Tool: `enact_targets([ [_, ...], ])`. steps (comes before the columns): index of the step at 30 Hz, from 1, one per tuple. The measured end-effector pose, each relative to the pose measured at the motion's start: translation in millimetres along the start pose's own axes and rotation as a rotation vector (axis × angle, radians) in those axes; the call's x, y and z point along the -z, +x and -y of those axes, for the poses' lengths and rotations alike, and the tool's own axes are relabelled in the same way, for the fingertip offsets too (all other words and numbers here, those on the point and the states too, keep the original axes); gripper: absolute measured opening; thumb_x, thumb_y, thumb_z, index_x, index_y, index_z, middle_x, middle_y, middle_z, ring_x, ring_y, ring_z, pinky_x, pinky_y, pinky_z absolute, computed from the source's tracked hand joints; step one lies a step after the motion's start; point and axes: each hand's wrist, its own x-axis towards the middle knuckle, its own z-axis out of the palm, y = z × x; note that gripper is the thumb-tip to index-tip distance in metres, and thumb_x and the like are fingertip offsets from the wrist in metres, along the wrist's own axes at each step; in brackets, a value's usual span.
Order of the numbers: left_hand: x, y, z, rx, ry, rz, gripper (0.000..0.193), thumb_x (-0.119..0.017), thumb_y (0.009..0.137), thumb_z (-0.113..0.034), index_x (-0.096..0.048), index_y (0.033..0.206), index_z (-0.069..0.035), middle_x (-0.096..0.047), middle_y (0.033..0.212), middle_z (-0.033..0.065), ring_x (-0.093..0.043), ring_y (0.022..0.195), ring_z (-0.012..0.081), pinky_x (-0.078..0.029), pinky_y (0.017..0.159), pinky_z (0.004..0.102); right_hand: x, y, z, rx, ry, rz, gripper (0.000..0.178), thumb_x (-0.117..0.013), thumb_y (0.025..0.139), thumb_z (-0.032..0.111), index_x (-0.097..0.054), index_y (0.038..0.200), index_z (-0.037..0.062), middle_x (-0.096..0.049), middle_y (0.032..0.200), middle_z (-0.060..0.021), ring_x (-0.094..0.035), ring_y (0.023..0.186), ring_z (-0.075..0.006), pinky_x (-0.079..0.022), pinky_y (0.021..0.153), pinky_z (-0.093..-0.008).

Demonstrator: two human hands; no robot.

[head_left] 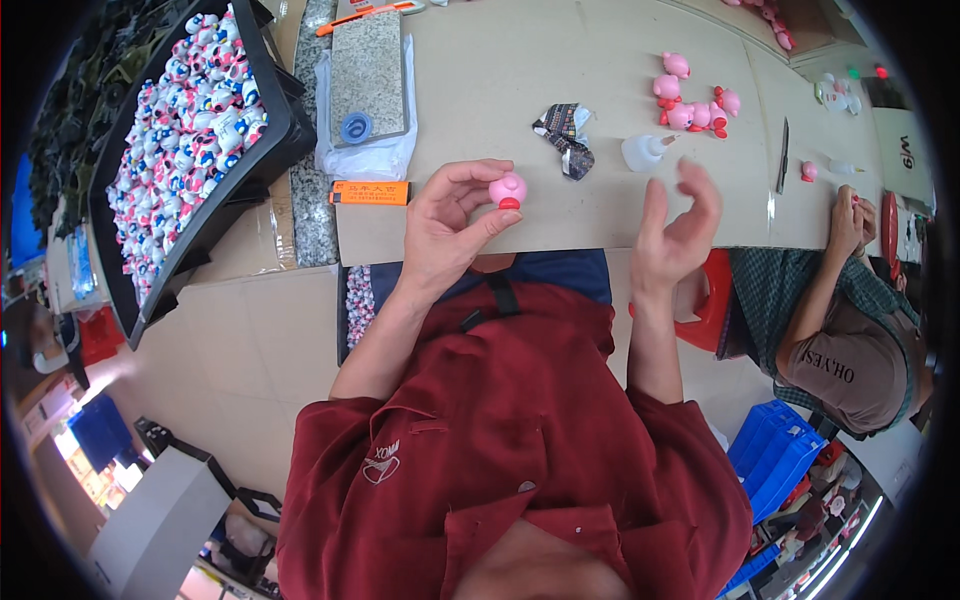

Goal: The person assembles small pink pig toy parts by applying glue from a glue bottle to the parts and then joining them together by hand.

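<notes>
The left hand point(447, 215) pinches a small pink figure point(509, 190) with red at its base between thumb and fingertips, above the near edge of the counter point(480, 80). To the right, well apart from it, the right hand point(675, 225) is raised with thumb and curled fingers apart, slightly blurred, nearest to a white squeeze bottle point(645, 152) just beyond its fingertips. A crumpled dark patterned cloth point(567, 138) lies left of the bottle, and on the far right a cluster of pink figures point(697, 108) with red parts sits close together. On the left, an orange box point(370, 193) lies near a speckled grey slab point(368, 75), which carries a blue cap point(356, 127) at its near end. Farther left, a black tray point(290, 140) is heaped with small white, pink and blue pieces point(190, 130). At the right, a co-worker point(850, 370) sits with both hands close together at the counter's edge
</notes>
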Motion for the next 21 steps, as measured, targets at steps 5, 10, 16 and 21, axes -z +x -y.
enact_targets([
  [5, -1.1, -0.7, -0.6, -0.004, -0.028, 0.003, 0.038, -0.064, 0.073, 0.011, -0.049, 0.107, 0.002, -0.051, 0.116, 0.0178, -0.055, 0.103, 0.0205, -0.047, 0.088, 0.0299, -33.3, 2.0, 23.3, 0.066, 0.044, 0.263, 0.021, -0.062, 0.076, -0.003, -0.060, 0.097, 0.0007, -0.059, 0.091, -0.0127, -0.059, 0.077, -0.0243, -0.048, 0.067, -0.0309],
  [10, 0.0, -1.2, 0.2, 0.001, -0.033, -0.003, 0.038, -0.064, 0.074, 0.011, -0.049, 0.108, 0.002, -0.052, 0.115, 0.0169, -0.055, 0.103, 0.0199, -0.048, 0.087, 0.0297, -49.8, 7.4, 15.0, -0.023, -0.115, 0.472, 0.016, -0.060, 0.076, -0.004, -0.064, 0.090, 0.0017, -0.059, 0.082, -0.0106, -0.059, 0.070, -0.0219, -0.048, 0.058, -0.0310],
  [16, -0.5, -1.8, -0.5, 0.014, -0.071, -0.003, 0.040, -0.064, 0.074, 0.010, -0.048, 0.109, 0.002, -0.055, 0.112, 0.0146, -0.056, 0.101, 0.0189, -0.049, 0.085, 0.0292, -25.6, 7.4, 41.8, -0.058, 0.333, 0.454, 0.019, -0.061, 0.074, -0.005, -0.064, 0.092, 0.0023, -0.059, 0.081, -0.0078, -0.059, 0.069, -0.0168, -0.047, 0.057, -0.0271],
  [21, -3.4, -2.2, 2.9, -0.034, -0.010, -0.036, 0.039, -0.064, 0.075, 0.009, -0.047, 0.109, 0.003, -0.058, 0.105, 0.0130, -0.058, 0.095, 0.0173, -0.050, 0.082, 0.0284, -34.8, 1.9, 45.1, -0.002, 0.305, 0.615, 0.017, -0.060, 0.074, -0.007, -0.065, 0.088, 0.0019, -0.060, 0.083, -0.0091, -0.059, 0.069, -0.0177, -0.048, 0.058, -0.0272],
])
